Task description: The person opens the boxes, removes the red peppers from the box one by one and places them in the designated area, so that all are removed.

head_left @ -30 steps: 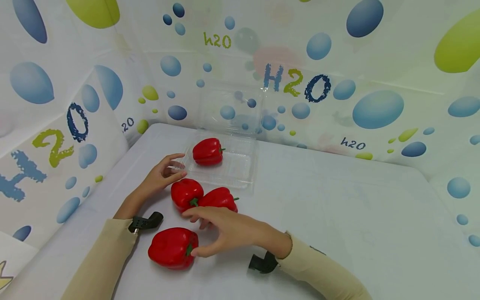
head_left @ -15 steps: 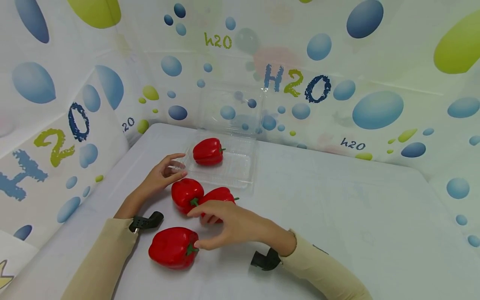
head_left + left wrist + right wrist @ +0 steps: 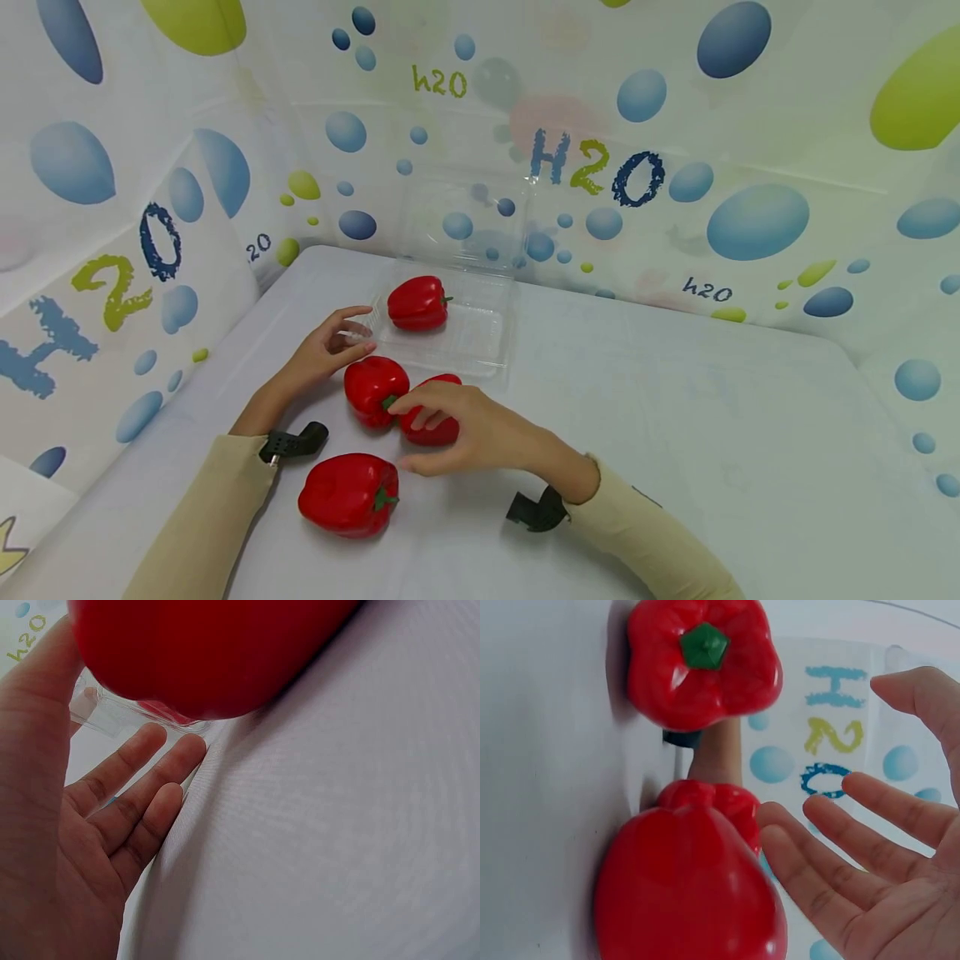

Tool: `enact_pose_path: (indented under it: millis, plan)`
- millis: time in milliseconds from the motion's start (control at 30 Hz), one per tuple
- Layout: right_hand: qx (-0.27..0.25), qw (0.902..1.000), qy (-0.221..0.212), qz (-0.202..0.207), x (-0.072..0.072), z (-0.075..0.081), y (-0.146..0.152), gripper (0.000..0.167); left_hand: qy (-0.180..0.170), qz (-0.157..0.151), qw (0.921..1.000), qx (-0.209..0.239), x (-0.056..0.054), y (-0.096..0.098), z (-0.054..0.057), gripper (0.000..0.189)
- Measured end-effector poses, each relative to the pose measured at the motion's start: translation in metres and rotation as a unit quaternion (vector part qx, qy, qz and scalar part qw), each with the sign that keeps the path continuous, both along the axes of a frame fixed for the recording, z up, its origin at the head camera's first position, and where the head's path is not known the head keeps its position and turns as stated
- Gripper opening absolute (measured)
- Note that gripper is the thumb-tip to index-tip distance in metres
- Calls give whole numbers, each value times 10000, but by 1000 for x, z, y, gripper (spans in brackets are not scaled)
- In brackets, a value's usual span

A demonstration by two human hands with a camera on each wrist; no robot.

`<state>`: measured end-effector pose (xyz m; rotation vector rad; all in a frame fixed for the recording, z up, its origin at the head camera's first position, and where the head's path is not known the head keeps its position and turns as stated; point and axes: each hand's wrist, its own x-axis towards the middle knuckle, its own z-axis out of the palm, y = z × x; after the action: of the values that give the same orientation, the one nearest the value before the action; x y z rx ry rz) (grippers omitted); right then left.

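My left hand (image 3: 321,346) rests at the left edge of a clear plastic clamshell container (image 3: 480,333), fingers spread loosely along its side. One red bell pepper (image 3: 417,303) lies inside the container. Two more sit just in front: a left bell pepper (image 3: 373,390), close to my left thumb, and a right bell pepper (image 3: 438,435), partly hidden by my right hand (image 3: 472,429). That hand hovers with parted fingers and thumb, holding nothing; the right wrist view shows its fingertips beside the peppers (image 3: 690,892). A front bell pepper (image 3: 348,496) lies nearer to me.
The container's lid (image 3: 461,221) stands raised at the back against a patterned curtain (image 3: 637,233). A white cloth covers the table (image 3: 675,400). Black wrist cameras (image 3: 296,442) sit on both sleeves.
My right hand has moved away from the front bell pepper, up and slightly right, over the right bell pepper. The left hand and the peppers stay in place.
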<state>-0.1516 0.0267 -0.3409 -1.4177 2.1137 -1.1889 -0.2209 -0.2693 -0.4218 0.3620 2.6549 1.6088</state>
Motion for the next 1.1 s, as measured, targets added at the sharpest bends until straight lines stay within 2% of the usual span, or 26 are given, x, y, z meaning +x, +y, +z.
enact_pose_path:
  millis: [533,767,1100]
  plan:
    - [-405,9978,309,-421,-12,-1,4,47,-76,15,10000,15,-1,-1,0,64]
    - [-580,9964,377,-483,-17,-2,4,45,-55,-62,9999,96,2,-1,4,65]
    - [-762,9933,300,-817,-26,-5,3,40,-120,-9,9998,134,2,-1,4,65]
